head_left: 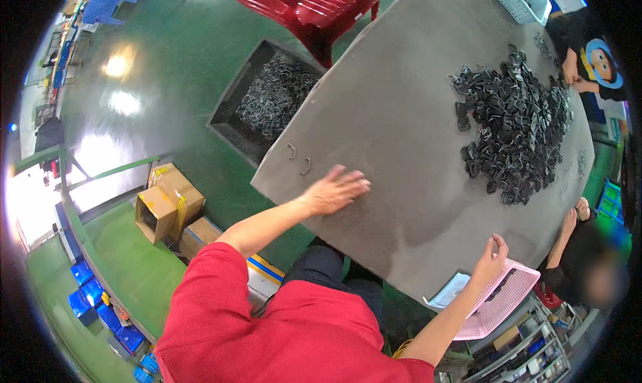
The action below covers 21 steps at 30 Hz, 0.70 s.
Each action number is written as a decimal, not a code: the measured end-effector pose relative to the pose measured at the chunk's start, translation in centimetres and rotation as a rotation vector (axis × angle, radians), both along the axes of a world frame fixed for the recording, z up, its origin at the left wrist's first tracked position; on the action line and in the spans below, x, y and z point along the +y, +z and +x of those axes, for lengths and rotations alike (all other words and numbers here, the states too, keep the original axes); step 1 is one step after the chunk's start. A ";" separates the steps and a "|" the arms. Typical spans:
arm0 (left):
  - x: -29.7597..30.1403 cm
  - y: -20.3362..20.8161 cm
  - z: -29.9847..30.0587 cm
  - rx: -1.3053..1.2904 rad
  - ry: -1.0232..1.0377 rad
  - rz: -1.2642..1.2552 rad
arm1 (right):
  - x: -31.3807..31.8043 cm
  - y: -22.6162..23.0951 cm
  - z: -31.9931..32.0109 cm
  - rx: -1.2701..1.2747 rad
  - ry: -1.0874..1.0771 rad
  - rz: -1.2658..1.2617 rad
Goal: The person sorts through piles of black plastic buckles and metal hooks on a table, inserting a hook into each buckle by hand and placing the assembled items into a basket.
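Observation:
My left hand [336,190] is open over the grey tabletop [388,115], fingers spread, palm down and slightly blurred. Just beyond it, by the table's left edge, lie two small bent metal hooks [305,166]. At the near right, my right hand [491,259] is held above the rim of a pink plastic basket [511,296]. Its fingers are drawn together; whether anything is between them is too small to see. Inside the basket are some dark pieces [498,286]. A heap of black clip-like parts [515,122] covers the table's right half.
Below the table's left edge, a dark bin [231,109] holds a mass of metal hooks [277,92]. A red chair [314,9] stands at the far side. Co-workers' hands [576,212] are at the right edge. Cardboard boxes [170,199] sit at left. A paper sheet [448,289] lies beside the basket.

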<state>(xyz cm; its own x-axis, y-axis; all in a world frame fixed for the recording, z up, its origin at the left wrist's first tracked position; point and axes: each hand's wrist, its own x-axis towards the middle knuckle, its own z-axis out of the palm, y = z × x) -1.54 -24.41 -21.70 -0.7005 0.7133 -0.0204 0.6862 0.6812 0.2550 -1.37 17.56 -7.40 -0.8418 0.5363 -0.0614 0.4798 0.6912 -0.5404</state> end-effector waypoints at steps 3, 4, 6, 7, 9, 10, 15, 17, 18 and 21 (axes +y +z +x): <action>-5.9 1.4 -1.5 -0.123 0.286 -0.156 | -0.7 -1.0 -0.8 0.053 -0.011 -0.079; -8.4 0.9 -1.8 -0.109 0.416 -0.168 | -0.8 -1.5 -1.1 0.063 -0.004 -0.079; -11.5 2.2 -3.6 -0.050 0.502 -0.258 | -0.3 -3.0 -1.6 0.085 -0.039 -0.063; -12.8 1.8 -4.4 0.060 0.532 -0.299 | -0.2 -3.7 -2.0 0.076 -0.036 -0.074; -13.3 1.8 -7.4 0.161 0.672 -0.318 | 0.7 -5.4 -2.7 0.075 -0.072 -0.079; -12.2 1.7 -9.2 0.229 0.716 -0.229 | 1.4 -6.2 -3.1 0.077 -0.061 -0.119; 3.0 2.4 -22.0 0.194 0.418 0.217 | 8.4 -14.1 -5.9 -0.006 -0.122 -0.227; 9.2 0.9 -27.9 0.160 0.358 0.392 | 9.4 -15.3 -8.1 -0.089 -0.345 -0.367; 11.7 0.3 -30.6 0.168 0.364 0.462 | 8.4 -14.6 -9.6 -0.087 -0.349 -0.389; 18.9 -1.1 -36.4 0.016 0.478 0.570 | 6.7 -12.2 -13.3 -0.178 -0.429 -0.551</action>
